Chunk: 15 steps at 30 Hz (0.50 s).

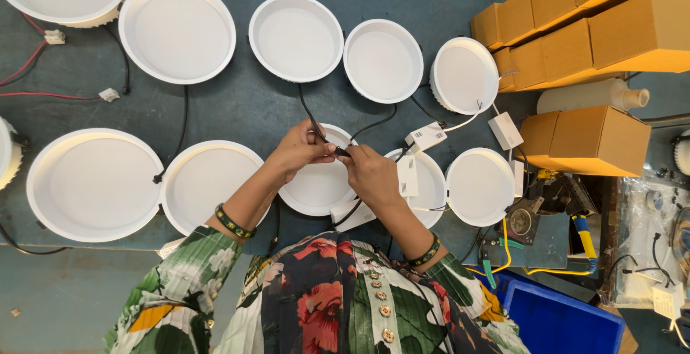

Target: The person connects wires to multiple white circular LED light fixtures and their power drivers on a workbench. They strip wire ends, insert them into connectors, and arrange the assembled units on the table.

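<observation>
- The left hand [298, 151] is closed in a pinch on a thin black cable [310, 115], thumb and fingertips pressed together over it near the middle of the dark bench top [244, 106].
- The right hand [372, 174] is curled shut on the other side of the same small black connector [342, 152], so the two hands meet fingertip to fingertip.
- The cable runs from the hands up toward a round white downlight [296, 38] at the far edge of the bench.
- Directly under the hands lies another white downlight [316, 189], partly hidden by them, at the near edge.
- Just right of the right hand sits a white driver box [425, 137] with black and white leads, touching the rim of a neighbouring lamp [480, 186].
- More white round lamps stand in two rows across the bench, the biggest ones toward the left edge.
- Brown cardboard boxes [575, 52] are stacked at the far right corner, with a white cylinder [593, 95] lying between them.
- A blue plastic bin [560, 322] sits below the near right corner.
- Both wrists wear green beaded bangles [233, 222]; the sleeves are floral.
</observation>
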Motion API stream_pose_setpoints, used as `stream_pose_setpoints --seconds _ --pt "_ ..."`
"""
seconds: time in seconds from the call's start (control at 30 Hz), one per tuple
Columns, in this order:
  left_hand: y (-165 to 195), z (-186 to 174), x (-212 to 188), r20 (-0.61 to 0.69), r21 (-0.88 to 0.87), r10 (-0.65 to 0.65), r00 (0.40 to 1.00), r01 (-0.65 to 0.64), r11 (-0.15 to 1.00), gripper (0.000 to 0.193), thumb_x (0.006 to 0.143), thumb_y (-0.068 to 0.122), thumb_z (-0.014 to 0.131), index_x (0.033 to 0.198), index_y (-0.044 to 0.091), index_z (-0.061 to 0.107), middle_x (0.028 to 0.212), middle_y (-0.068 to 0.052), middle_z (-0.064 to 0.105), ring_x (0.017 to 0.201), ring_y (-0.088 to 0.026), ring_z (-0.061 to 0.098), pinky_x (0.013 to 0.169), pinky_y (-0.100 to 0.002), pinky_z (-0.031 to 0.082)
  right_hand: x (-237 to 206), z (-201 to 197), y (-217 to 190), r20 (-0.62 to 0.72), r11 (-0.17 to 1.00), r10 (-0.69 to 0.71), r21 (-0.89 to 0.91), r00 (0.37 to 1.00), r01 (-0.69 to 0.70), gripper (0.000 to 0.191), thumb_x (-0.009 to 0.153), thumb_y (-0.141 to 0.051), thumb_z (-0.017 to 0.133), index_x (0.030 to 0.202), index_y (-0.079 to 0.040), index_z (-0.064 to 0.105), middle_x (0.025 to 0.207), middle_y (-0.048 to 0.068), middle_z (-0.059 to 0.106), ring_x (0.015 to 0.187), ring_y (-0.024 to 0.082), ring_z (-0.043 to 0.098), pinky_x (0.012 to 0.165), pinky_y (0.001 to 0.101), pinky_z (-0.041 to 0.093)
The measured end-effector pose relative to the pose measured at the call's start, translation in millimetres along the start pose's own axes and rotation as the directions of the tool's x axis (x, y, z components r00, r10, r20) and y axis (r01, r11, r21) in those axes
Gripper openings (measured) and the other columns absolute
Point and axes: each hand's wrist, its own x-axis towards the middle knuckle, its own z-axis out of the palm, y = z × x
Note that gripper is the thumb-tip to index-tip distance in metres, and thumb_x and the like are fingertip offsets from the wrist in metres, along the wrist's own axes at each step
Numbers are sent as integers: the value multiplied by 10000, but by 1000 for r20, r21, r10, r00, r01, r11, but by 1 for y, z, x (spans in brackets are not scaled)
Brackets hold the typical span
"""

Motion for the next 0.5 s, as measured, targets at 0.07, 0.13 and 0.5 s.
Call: stream_pose_setpoints --seconds 0.07,0.13,0.5 --pt "-2 -2 2 19 12 -8 1000 7 1000 305 852 5 741 1022 42 491 891 -80 683 823 -181 738 774 -320 662 0 2 3 47 996 -62 -54 997 65 101 878 -146 748 878 -58 699 774 104 669 618 318 649 551 426 508" --pt "-4 -4 4 29 32 -15 999 14 999 297 858 9 738 1025 37 495 897 -84 677 822 -183 741 768 -320 663 0 4 6 55 991 -111 -63 992 114 103 863 -136 749 864 -53 688 758 99 656 613 305 647 557 421 507" --pt "5 -23 6 28 71 6 1000 -8 997 314 830 -12 761 1040 -21 528 909 -97 649 820 -196 728 742 -321 656 9 8 -1 50 995 -100 10 994 99 182 871 -226 766 886 -62 688 804 97 674 724 314 690 632 429 539"
